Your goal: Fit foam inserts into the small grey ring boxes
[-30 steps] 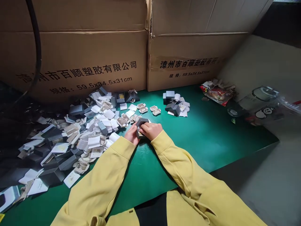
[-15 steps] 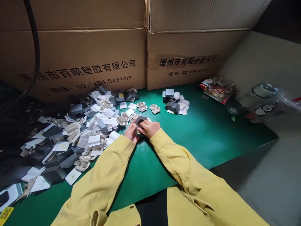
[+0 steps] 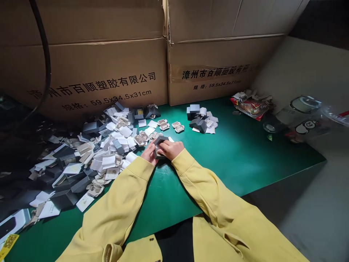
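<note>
Dark grey box: a small box (image 3: 160, 138) sits between the two hands, near the middle of the green surface (image 3: 231, 156), just beside the right edge of the heap.
Left hand: the left hand (image 3: 149, 153) grasps the box from its left side, fingers curled against it.
Right hand: the right hand (image 3: 173, 149) reaches in from the right, fingers bent into the box's opening; whether they pinch anything inside cannot be told.
Sleeves: both arms wear yellow sleeves (image 3: 117, 200), cuffs at the wrists.
Heap: dark boxes, white papers and beige card pieces lie in a loose heap (image 3: 109, 162) on the left.
Card inserts: two folded beige inserts (image 3: 178, 126) lie beyond the hands, near each other.
Small cluster: grey boxes and white papers form a cluster (image 3: 198, 124) farther right.
Back: two large printed cartons (image 3: 109, 62) stand side by side.
Far right: a red packet (image 3: 252, 108) lies near a clear container (image 3: 290, 112).
</note>
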### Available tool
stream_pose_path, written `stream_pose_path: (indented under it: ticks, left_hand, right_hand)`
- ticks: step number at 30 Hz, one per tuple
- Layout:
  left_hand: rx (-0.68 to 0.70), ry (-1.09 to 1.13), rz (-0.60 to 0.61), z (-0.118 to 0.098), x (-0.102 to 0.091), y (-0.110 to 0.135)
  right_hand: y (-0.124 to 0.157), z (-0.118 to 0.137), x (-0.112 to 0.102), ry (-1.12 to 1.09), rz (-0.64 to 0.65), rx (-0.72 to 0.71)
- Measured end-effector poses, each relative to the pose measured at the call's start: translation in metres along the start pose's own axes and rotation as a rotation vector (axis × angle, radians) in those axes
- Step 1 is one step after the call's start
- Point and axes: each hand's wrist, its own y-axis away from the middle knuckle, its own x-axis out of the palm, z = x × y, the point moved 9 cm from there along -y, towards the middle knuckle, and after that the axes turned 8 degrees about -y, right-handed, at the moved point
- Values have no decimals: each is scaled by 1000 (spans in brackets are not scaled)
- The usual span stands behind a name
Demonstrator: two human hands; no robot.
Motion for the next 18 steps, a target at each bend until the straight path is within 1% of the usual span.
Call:
stream_pose_path:
  ticks: [4, 8, 13, 18]
  left_hand:
    - [15, -18, 21, 1, 3, 3]
    - [-14, 16, 42, 2, 6, 4]
    - [-22, 42, 23, 2, 7, 5]
    - [14, 65, 52, 3, 8, 2]
  right_hand:
    - [1, -2, -2, -32, 22, 11]
    - [-1, -7, -4, -93, 8, -4]
    - [-1, -12, -5, -186, -50, 3]
    - [1, -10, -6, -178, -141, 0]
